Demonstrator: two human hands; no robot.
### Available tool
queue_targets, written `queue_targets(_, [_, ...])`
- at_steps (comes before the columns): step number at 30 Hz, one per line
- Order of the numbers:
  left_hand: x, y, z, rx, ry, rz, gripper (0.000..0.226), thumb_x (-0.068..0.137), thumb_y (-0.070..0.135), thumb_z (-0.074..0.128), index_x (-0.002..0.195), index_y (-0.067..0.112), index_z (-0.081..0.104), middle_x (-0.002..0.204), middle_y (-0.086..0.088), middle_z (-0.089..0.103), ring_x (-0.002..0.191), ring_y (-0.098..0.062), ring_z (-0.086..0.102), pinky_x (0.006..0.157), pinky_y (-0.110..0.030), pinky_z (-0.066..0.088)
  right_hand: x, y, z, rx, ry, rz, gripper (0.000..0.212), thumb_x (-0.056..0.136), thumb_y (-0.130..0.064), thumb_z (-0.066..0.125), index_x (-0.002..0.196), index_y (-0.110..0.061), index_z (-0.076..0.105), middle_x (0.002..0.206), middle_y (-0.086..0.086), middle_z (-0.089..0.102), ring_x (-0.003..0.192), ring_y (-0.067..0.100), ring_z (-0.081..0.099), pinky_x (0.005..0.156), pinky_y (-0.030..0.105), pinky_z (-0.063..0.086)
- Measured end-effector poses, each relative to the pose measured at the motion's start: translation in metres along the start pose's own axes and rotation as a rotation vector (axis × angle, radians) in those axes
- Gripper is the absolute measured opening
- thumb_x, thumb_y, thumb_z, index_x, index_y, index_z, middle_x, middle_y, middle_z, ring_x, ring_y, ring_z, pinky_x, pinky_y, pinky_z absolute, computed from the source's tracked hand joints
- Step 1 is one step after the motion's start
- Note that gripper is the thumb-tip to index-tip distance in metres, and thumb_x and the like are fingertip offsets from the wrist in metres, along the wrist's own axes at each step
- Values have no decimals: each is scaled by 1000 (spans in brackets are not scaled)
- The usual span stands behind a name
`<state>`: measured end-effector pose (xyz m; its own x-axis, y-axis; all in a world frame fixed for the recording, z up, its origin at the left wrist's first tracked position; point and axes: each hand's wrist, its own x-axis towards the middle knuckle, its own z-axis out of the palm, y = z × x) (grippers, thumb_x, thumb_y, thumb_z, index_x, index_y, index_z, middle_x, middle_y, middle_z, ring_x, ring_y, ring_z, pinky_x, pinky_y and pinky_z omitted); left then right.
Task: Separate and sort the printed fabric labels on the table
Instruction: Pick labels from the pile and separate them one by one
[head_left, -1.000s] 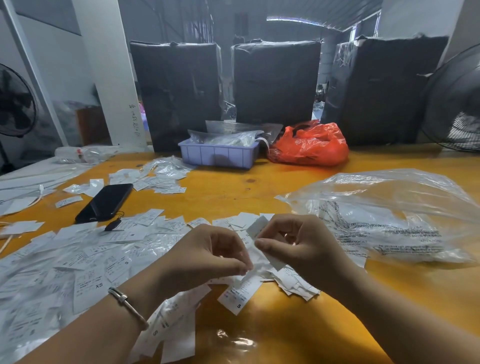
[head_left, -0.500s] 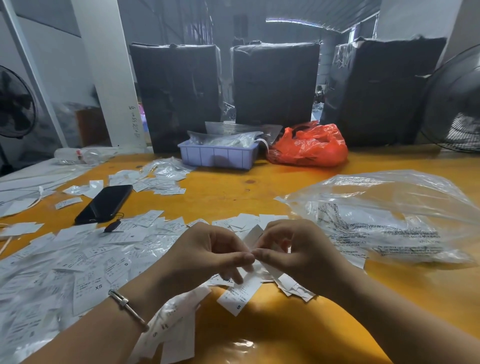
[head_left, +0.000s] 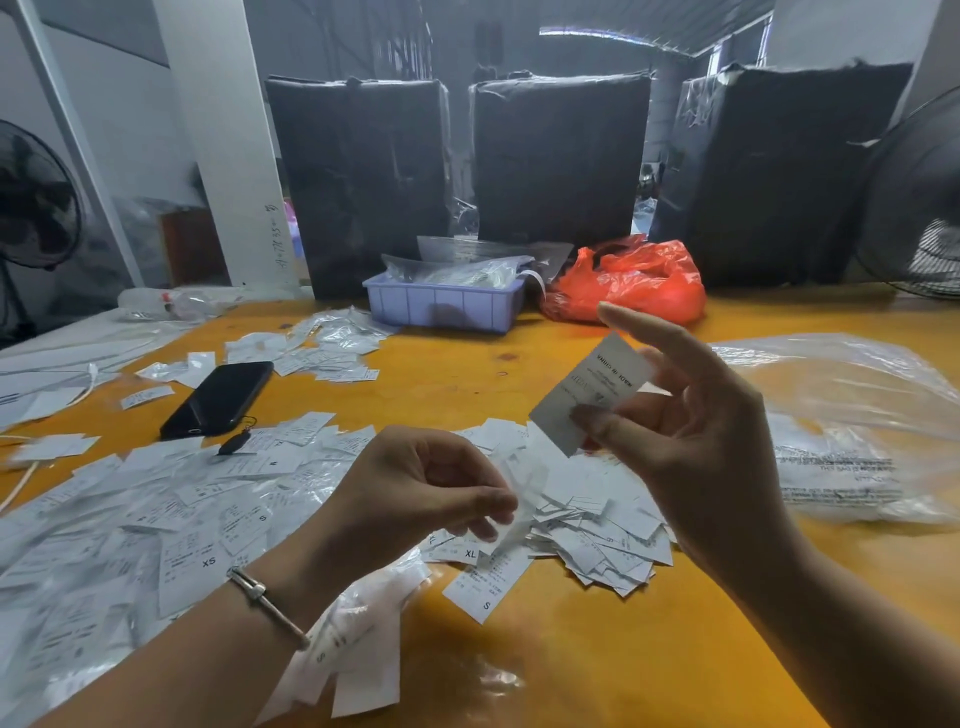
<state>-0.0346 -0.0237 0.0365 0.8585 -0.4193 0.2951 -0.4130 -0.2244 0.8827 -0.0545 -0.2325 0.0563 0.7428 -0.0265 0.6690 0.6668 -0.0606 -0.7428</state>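
Right of centre in the frame, our right hand (head_left: 691, 431) pinches a single "MADE IN CHINA" label (head_left: 589, 392) between thumb and fingers, lifted above the label pile (head_left: 587, 519). Lower centre, our left hand (head_left: 415, 493) pinches a blurred label strip (head_left: 519, 512) just over that pile. The risk as we judge it: these thin labels cling together, so a second one may ride along unnoticed, or a loose pinch drops one into the wrong size heap (head_left: 156, 530) at lower left.

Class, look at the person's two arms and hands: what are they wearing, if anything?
Both forearms are bare, with no sleeves or gloves in view. The left wrist carries a thin silver-coloured bangle with a small clasp-like block. The right hand and left hand show no rings or markings.
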Motion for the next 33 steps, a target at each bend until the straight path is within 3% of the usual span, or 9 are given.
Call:
queue_targets(5, [-1, 1, 1, 0, -14, 5, 24, 70, 23, 78, 79, 2, 74, 74, -10, 75, 65, -26, 72, 56, -25, 54, -6, -8, 8, -82, -18, -108, 67, 71, 12, 75, 124, -23, 55, 103, 7, 65, 83, 10, 72, 67, 26, 60])
queue_targets(12, [-1, 1, 1, -11, -18, 16, 19, 71, 23, 77, 78, 5, 75, 75, -10, 75, 64, -25, 72, 55, -25, 55, -11, 0, 13, -206, -52, -83, 67, 74, 2, 78, 124, -34, 52, 100, 2, 67, 81, 3, 71, 70, 19, 57])
queue_targets(20, [-1, 1, -2, -31, 1, 17, 22, 73, 23, 77, 79, 2, 74, 74, -12, 75, 63, -25, 71, 54, -24, 53, -10, 3, 9, -241, -48, -41, 47, 74, -13, 65, 117, -32, 60, 77, -13, 62, 77, 4, 66, 65, 22, 57])
queue_targets(24, [-1, 0, -2, -19, -9, 15, 22, 73, 26, 78, 79, 4, 74, 75, -11, 75, 63, -24, 72, 55, -25, 54, -8, 5, 8, -329, -83, -28, 43, 73, -14, 61, 111, -34, 63, 78, -21, 62, 74, 5, 65, 63, 31, 58])
queue_targets(27, [0, 0, -2, -9, -26, 8, 20, 74, 25, 77, 79, 7, 75, 75, -9, 75, 63, -23, 72, 55, -23, 54, -9, 6, 9, -422, -131, -48, 43, 71, -15, 59, 110, -32, 64, 79, -16, 61, 71, 10, 63, 62, 36, 56])
queue_targets(33, [0, 0, -1, -10, -99, -30, 18, 78, 26, 75, 79, 9, 76, 76, -8, 76, 65, -22, 72, 56, -22, 54, -7, 5, 4, -507, -224, -155, 41, 74, -12, 61, 111, -29, 64, 84, -14, 63, 72, 7, 62, 62, 29, 53])
